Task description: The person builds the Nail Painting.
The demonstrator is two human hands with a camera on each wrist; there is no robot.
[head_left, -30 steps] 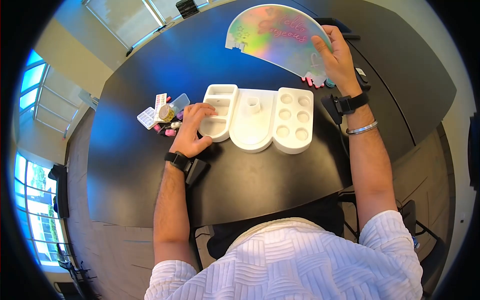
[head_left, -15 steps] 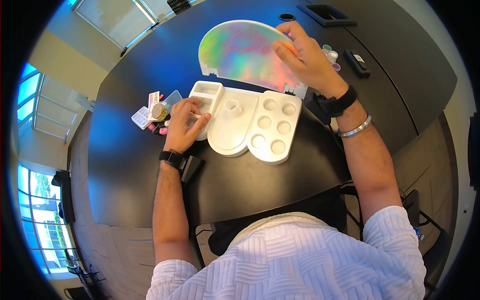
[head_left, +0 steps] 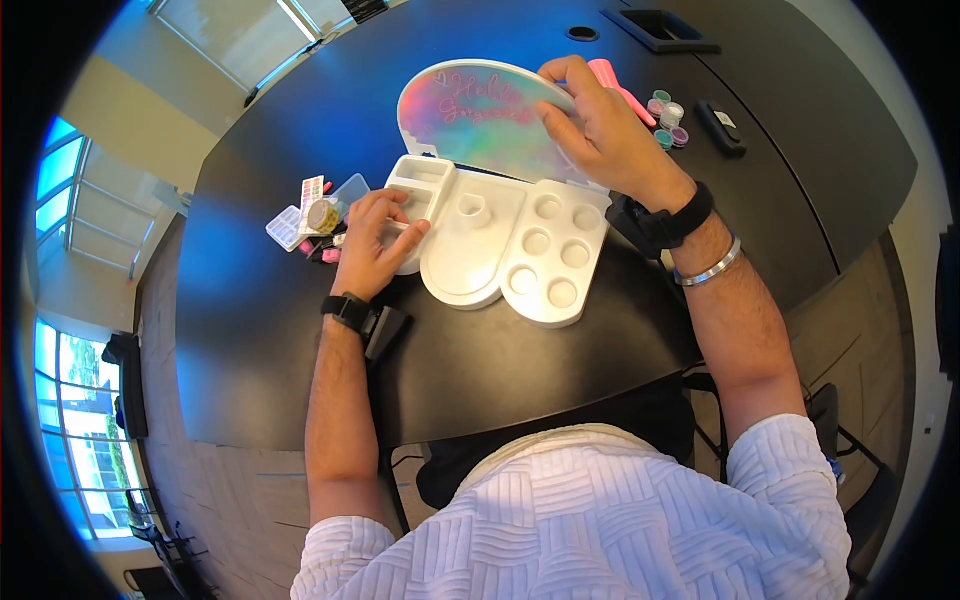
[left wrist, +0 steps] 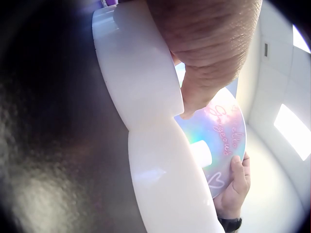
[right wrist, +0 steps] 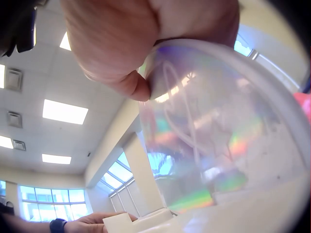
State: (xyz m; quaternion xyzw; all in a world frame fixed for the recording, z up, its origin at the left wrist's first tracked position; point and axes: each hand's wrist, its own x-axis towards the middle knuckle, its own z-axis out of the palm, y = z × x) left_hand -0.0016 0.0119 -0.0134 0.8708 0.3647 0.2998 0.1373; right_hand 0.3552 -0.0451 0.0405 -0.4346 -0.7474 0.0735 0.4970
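A white organizer tray point(head_left: 466, 262) with compartments, a central raised ring and round wells lies on the table. My left hand point(head_left: 372, 245) grips its left section, fingers over the side compartments and thumb over the front one. With my right hand point(head_left: 625, 145) I pinch the upper right edge of a half-round iridescent panel point(head_left: 470, 125), thumb on its face and fingers behind. Pink "Hello Gorgeous" lettering shows on the panel point(left wrist: 228, 128) in the left wrist view. The panel stands upright, its notched lower edge close along the tray's back edge.
Left of the tray lie a yellow-filled jar point(head_left: 323, 216), a pale sectioned case point(head_left: 286, 228) and several small items. Behind my right hand are a pink object point(head_left: 606, 76), several small pots point(head_left: 673, 116) and a black case point(head_left: 721, 128). The table point(head_left: 480, 390) is dark.
My right hand has brought the panel down and to the left, from high behind the tray to its back edge. The tray has turned slightly, and my left hand stays on it.
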